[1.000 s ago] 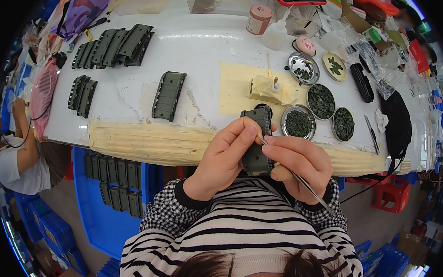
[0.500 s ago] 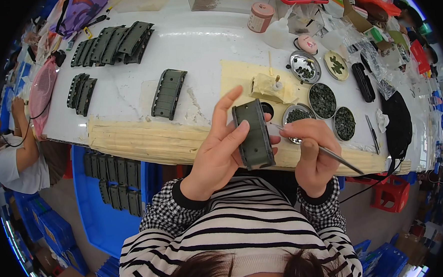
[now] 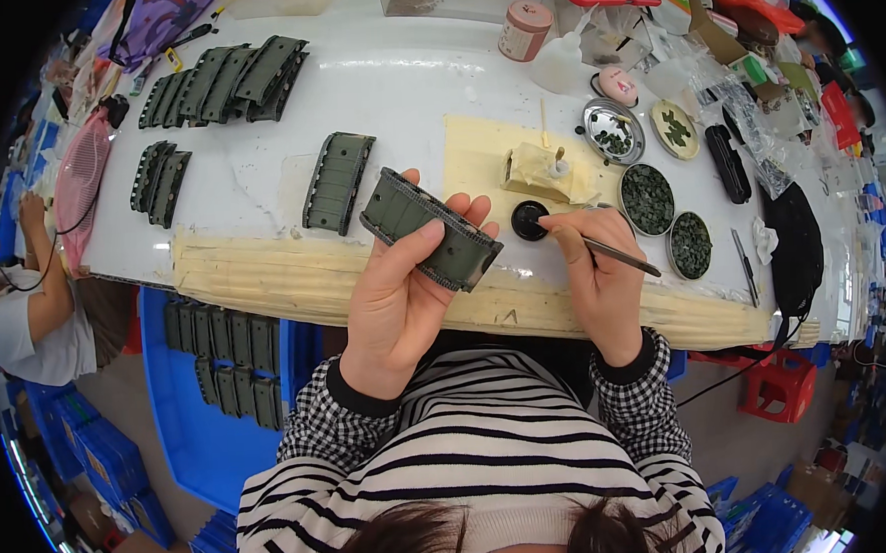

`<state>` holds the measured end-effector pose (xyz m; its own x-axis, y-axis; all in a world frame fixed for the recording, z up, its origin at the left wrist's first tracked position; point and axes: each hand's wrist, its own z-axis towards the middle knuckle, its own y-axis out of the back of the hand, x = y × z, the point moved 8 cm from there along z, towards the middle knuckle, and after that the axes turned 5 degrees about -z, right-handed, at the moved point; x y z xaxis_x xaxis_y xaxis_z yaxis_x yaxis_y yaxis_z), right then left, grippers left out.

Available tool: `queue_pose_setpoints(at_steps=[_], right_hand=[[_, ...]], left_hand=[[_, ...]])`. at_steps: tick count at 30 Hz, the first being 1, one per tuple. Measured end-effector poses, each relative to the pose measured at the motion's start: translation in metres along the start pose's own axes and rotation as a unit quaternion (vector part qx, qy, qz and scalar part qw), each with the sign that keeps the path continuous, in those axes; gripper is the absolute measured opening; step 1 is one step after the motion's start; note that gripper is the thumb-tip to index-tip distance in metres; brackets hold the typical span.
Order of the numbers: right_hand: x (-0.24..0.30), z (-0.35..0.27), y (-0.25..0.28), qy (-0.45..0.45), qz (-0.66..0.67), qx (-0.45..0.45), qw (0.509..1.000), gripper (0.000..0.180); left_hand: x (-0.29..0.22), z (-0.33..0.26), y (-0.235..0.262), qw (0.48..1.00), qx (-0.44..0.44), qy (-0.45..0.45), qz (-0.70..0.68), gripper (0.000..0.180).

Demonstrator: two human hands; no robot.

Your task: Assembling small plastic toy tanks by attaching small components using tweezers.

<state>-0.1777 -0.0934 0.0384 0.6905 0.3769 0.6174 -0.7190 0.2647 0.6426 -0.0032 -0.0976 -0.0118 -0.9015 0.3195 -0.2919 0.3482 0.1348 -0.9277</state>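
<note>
My left hand [image 3: 397, 309] is closed round a dark green curved plastic panel [image 3: 429, 229] with notched long edges, the thumb lying across its face. The panel is tilted, its right end lower. In my right hand [image 3: 603, 268] a slim grey metal pointed tool [image 3: 622, 257] is pinched, its tip at a small round black dish [image 3: 529, 220]. Just beyond that hand, two round tins of small dark green pieces [image 3: 646, 199] [image 3: 690, 245] stand on the table. A similar panel [image 3: 339, 184] lies flat to the left of the held one.
More green panels [image 3: 222, 83] are stacked at the far left, with a pair [image 3: 161, 184] nearer. A cream block [image 3: 538, 174] stands on yellow paper. Lidded tins [image 3: 613, 132], a pink jar [image 3: 525, 30] and a black cloth [image 3: 798, 248] lie to the right. A blue crate [image 3: 206, 444] below holds several panels.
My left hand has turned the panel from upright to slanting and moved it left. My right hand has brought the tool tip to the black dish, now covering most of a tin of green pieces.
</note>
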Motion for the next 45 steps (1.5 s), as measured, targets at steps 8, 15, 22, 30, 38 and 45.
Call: queue_pose_setpoints(at_steps=[8,15,22,30,38,45], right_hand=[[0.012,0.000,0.018,0.036,0.054,-0.044,0.997,0.009],[0.062,-0.006,0.028,0.140,0.181,-0.003,0.973,0.013],[0.058,-0.012,0.011,0.089,0.260,0.035,0.961,0.017],[0.056,-0.012,0.009,0.094,0.237,0.029,0.967,0.015],[0.058,-0.010,0.008,0.099,0.217,0.032,0.971,0.016],[0.061,-0.010,0.009,0.104,0.190,0.052,0.975,0.019]], left_hand=[[-0.005,-0.005,-0.003,0.997,-0.023,-0.016,0.078,0.046],[0.002,-0.003,0.004,0.994,-0.088,0.029,0.061,0.034],[0.008,-0.001,0.001,0.993,-0.086,0.039,0.063,0.034],[0.010,0.000,0.003,0.993,-0.089,0.040,0.064,0.033],[0.008,0.001,0.005,0.992,-0.093,0.039,0.073,0.032],[0.010,0.002,0.006,0.993,-0.091,0.042,0.066,0.031]])
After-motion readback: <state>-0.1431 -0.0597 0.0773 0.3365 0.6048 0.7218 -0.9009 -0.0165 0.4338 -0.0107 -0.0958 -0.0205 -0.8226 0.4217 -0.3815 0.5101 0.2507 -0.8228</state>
